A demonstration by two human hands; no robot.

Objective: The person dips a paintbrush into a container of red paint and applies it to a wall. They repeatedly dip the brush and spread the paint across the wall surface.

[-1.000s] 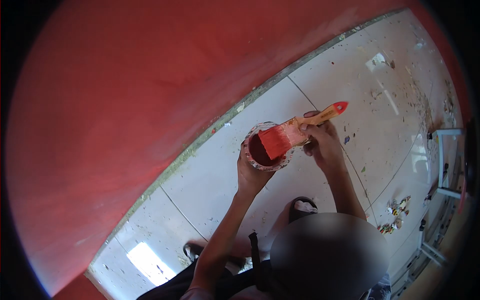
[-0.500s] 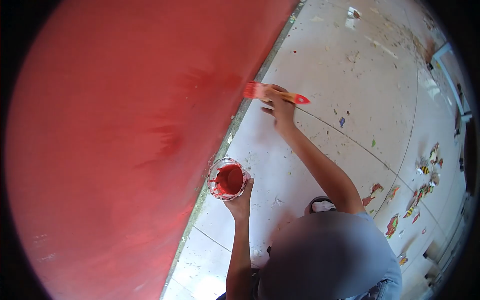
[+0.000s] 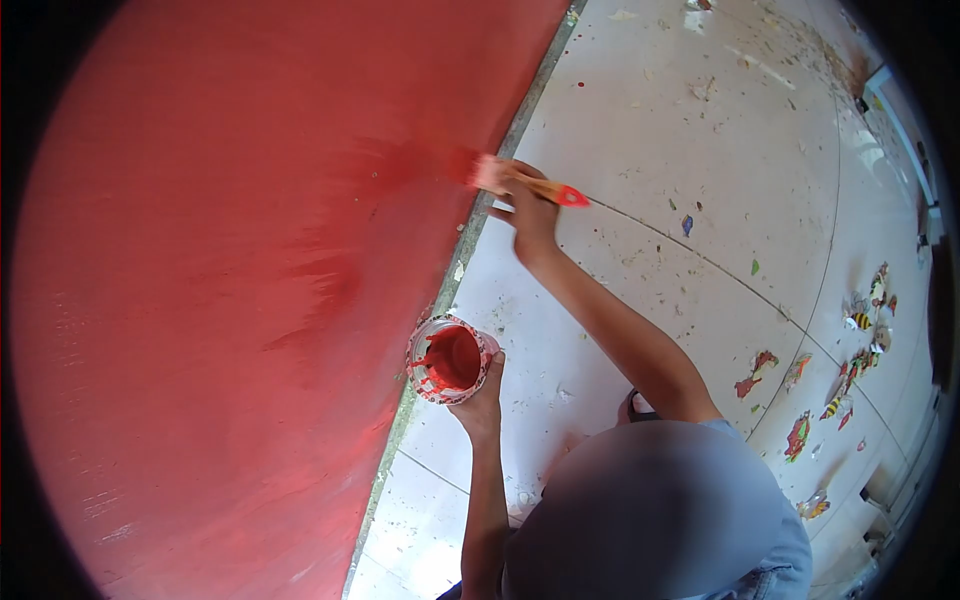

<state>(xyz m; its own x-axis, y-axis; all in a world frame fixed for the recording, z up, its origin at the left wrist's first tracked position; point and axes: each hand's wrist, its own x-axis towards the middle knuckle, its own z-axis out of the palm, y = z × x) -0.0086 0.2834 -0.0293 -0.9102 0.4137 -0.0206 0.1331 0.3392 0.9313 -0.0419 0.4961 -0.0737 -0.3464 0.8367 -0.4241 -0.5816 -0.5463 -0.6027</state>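
Head: flat wooden-handled brush [image 3: 542, 185], round paint-smeared container [image 3: 487, 350].

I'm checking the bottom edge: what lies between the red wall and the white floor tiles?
A narrow grey-green strip, flecked with pale bits, runs between the red wall and the white floor tiles; the head view shows it.

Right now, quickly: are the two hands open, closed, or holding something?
Left hand: holding a container of red paint.
Right hand: holding a paintbrush.

One paintbrush [image 3: 491, 174], one paint cup [image 3: 489, 347], two hands [image 3: 534, 216] [image 3: 480, 408], one wall [image 3: 220, 270].
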